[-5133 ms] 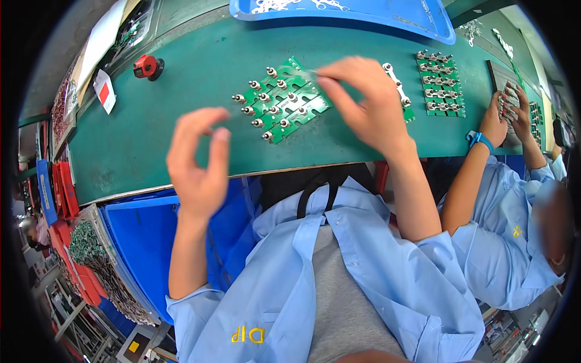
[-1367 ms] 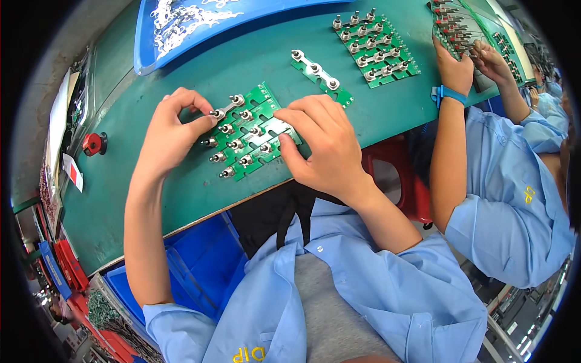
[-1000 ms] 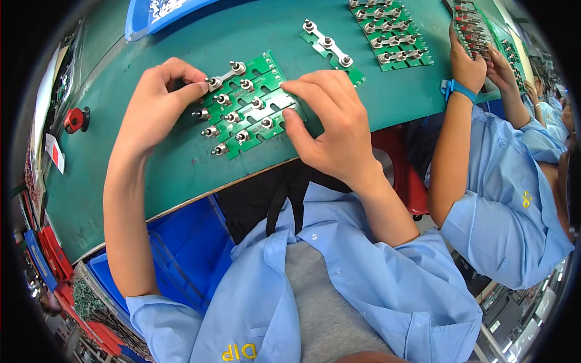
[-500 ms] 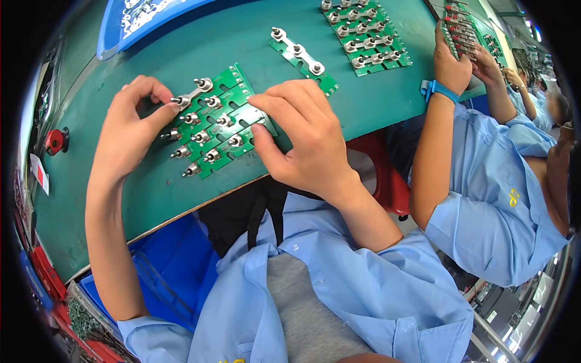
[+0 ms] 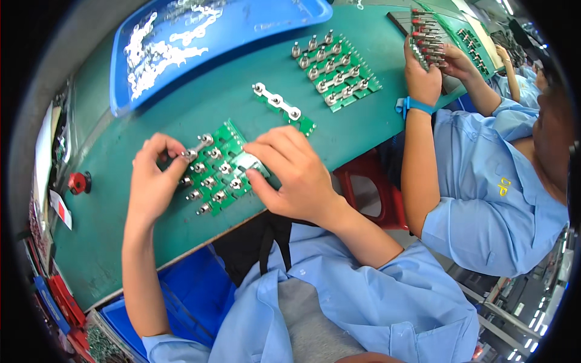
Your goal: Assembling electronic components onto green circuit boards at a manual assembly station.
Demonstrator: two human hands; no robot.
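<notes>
A green circuit board (image 5: 227,146) lies tilted on the table, carrying rows of silver switch-like parts with dark-tipped shafts. My left hand (image 5: 152,178) pinches the outer end of a flat metal strip (image 5: 200,146), which spans the parts along the board's upper left edge. On the other side, my right hand (image 5: 295,176) grips the board's right edge between thumb and fingers. Just beyond that hand lies a narrow green board piece (image 5: 307,125) with a white-silver strip (image 5: 276,101) over its three parts. Another populated green board (image 5: 358,95) rests farther right.
At the back, a blue tray (image 5: 242,41) holds many loose metal strips. A red knob (image 5: 78,183) stands at the left of the green tabletop (image 5: 109,242). To the right, a co-worker's hands (image 5: 423,81) hold a board with red-tipped parts. A red stool (image 5: 393,206) stands below.
The whole view has shifted, bringing more of the blue tray into sight. Both hands keep their places on the strip and the board.
</notes>
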